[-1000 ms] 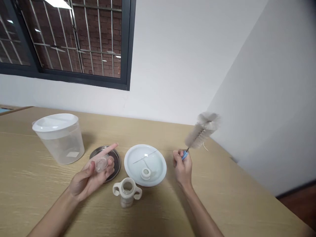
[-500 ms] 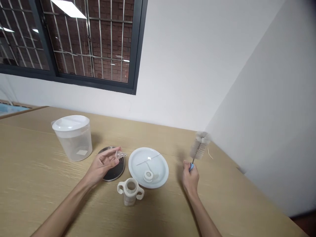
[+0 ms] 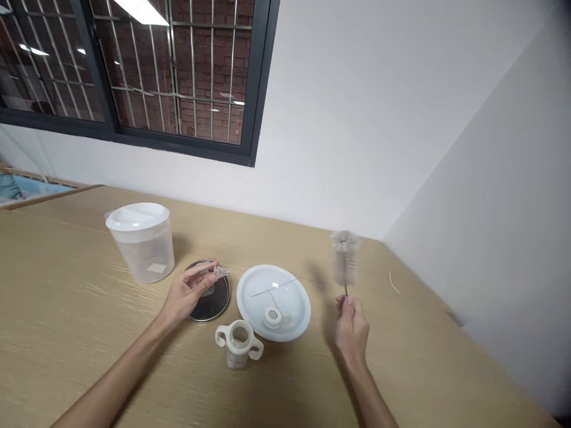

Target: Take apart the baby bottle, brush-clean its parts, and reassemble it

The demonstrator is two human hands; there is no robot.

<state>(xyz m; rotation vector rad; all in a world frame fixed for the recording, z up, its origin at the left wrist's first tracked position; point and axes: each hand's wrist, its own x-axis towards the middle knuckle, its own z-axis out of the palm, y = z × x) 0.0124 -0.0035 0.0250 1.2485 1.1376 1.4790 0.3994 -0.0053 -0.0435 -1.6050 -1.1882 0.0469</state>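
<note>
Between its thumb and fingers, my left hand [image 3: 187,291] pinches a clear bottle nipple [image 3: 222,272], tip pointing right, above a round dark tray [image 3: 212,304]. My right hand [image 3: 352,326] grips the handle of a bottle brush [image 3: 345,261], whose grey bristle head points up and is slightly blurred. Between the hands lies a white plate [image 3: 300,297] with a white ring cap [image 3: 272,317] and a thin rod-like brush [image 3: 263,292] on it. In front of the plate stands an open baby bottle [image 3: 239,345] with two cream handles, upright.
A translucent pitcher [image 3: 145,255] with a white lid stands at the left, behind the tray. A short pale string [image 3: 393,282] lies at the right of the wooden table [image 3: 428,368]. White walls and a barred window [image 3: 178,77] bound the back.
My right hand has turned the bottle brush from a rightward lean to nearly upright. The nipple stays in my left hand, now squeezed or turned a little. The view has shifted slightly.
</note>
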